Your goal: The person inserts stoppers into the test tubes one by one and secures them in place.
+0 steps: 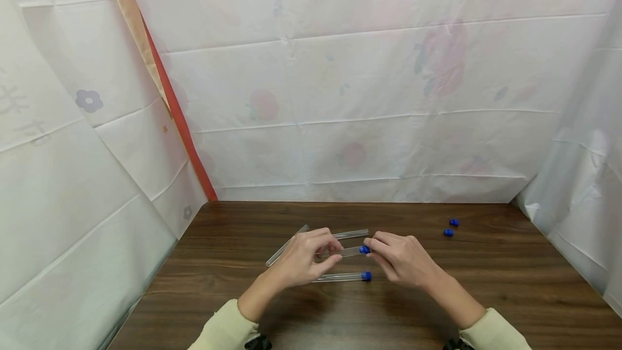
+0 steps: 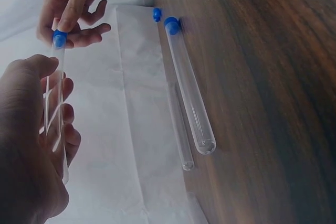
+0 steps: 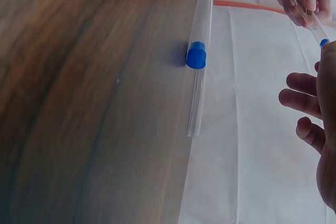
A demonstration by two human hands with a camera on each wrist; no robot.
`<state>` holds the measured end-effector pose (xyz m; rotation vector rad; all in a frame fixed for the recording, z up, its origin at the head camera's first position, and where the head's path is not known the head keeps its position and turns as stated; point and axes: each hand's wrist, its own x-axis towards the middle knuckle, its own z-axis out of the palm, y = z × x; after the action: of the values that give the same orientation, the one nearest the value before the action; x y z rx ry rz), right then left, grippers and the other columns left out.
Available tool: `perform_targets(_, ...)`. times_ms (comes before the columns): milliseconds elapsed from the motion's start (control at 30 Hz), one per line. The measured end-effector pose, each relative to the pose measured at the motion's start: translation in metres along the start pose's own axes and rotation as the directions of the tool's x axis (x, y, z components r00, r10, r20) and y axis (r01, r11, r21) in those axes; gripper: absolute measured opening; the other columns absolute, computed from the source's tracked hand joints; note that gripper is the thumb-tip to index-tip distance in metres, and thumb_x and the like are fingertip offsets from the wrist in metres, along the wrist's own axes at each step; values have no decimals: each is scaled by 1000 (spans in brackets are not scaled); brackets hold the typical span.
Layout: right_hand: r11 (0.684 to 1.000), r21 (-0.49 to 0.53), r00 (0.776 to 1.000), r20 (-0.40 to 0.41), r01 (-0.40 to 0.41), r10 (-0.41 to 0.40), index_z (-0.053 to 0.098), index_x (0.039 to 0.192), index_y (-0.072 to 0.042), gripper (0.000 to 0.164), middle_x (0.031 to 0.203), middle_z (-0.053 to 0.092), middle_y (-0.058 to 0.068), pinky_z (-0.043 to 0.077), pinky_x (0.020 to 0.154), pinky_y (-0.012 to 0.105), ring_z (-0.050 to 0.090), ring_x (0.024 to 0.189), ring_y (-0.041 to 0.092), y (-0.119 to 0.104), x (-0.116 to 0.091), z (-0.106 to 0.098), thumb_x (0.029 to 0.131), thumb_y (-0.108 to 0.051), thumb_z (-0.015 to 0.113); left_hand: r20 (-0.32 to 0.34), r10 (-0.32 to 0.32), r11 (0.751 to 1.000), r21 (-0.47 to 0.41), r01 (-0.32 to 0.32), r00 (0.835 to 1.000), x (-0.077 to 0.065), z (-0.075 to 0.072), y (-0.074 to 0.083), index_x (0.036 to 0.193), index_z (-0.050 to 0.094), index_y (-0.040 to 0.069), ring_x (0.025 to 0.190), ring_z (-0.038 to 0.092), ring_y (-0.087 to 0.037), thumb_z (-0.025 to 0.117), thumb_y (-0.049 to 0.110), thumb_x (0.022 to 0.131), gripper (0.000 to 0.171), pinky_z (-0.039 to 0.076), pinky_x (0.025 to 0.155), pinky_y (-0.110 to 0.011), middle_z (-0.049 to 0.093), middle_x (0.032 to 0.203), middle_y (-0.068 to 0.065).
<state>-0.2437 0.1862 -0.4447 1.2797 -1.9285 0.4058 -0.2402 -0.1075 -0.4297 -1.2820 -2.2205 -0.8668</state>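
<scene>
My left hand (image 1: 307, 257) holds a clear test tube (image 2: 54, 98) between thumb and fingers, raised off the table. At the tube's mouth, my right hand (image 1: 400, 258) pinches a blue cap (image 1: 364, 250) between thumb and fingertips. The cap sits in the mouth; how deep it goes is partly hidden by the fingers. Just below the hands, a second test tube (image 1: 340, 277) lies on the table with its own blue cap (image 3: 196, 56) on. Behind the left hand are two uncapped tubes: one slanted (image 1: 285, 247), the other (image 1: 352, 234) lying nearly crosswise.
Two loose blue caps (image 1: 454, 222) lie at the right rear of the brown wooden table (image 1: 218, 296). White patterned sheeting (image 1: 359, 85) hangs behind the table and at both sides. A red strip (image 1: 180, 118) runs down the sheeting at the left.
</scene>
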Motion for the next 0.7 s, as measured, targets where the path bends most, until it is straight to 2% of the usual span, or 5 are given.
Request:
perform_targets(233, 996, 71, 999, -3, -48, 48, 74, 114, -10, 38, 85, 64, -7, 38, 58, 4, 47, 65, -8, -4, 1, 2, 122, -31, 44, 5, -14, 1000, -17, 14, 1000, -1, 0, -1, 103, 79, 14, 70, 60, -9, 82, 18, 102, 5, 38, 67, -5, 70, 88, 1)
perform_targets(467, 990, 108, 995, 31, -93, 90, 70, 114, -12, 32, 84, 66, -8, 39, 60, 5, 47, 66, -9, -5, 0, 2, 122, -30, 45, -2, -10, 1000, -4, 10, 1000, 0, 1, -1, 102, 78, 14, 70, 64, -13, 84, 13, 97, 8, 38, 66, -5, 71, 89, 2)
perform_targets(600, 977, 154, 988, 76, -145, 135, 69, 115, -12, 21, 86, 70, -7, 43, 63, 6, 51, 68, -10, -7, -2, 1, 120, -23, 52, -14, 19, 999, 37, -18, 1000, 1, 1, 0, 102, 78, 15, 70, 64, -9, 86, 13, 96, 10, 38, 65, -5, 71, 90, 4)
perform_targets(700, 965, 183, 979, 114, -187, 168, 70, 116, -12, 8, 85, 71, -6, 43, 63, 7, 51, 69, -12, -8, -3, 0, 115, -13, 62, -16, 38, 997, 64, -37, 999, 1, 1, 0, 101, 78, 16, 70, 63, -7, 87, 13, 95, 11, 38, 65, -5, 71, 90, 5)
